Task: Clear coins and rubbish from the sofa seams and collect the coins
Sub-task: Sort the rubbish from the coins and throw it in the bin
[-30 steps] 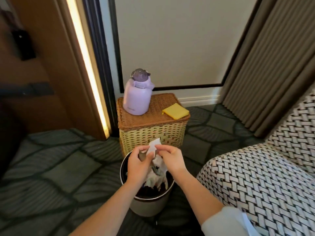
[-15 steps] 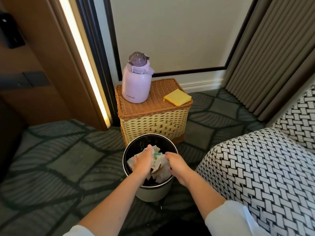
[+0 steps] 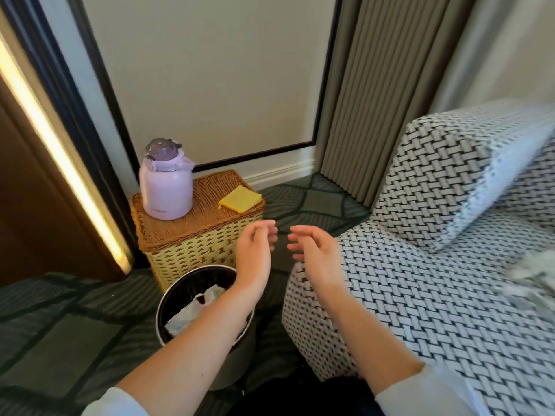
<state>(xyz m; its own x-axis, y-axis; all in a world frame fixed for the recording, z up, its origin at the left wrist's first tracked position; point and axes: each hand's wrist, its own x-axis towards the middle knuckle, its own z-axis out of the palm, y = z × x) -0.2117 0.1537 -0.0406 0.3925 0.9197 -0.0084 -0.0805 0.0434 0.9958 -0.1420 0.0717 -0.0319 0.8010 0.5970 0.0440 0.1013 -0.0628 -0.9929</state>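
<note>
Hovering just apart, L hand (image 3: 255, 250) & R hand (image 3: 316, 250), fingers loosely curled.

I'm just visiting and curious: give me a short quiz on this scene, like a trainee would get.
1. True or false: the left hand holds a coin.
2. What stands beside the yellow cloth on the wicker basket? A) purple bottle B) lamp C) book
3. Fill in: crumpled paper lies in the ____ beside the sofa.
Key: 1 false; 2 A; 3 bin.
</note>
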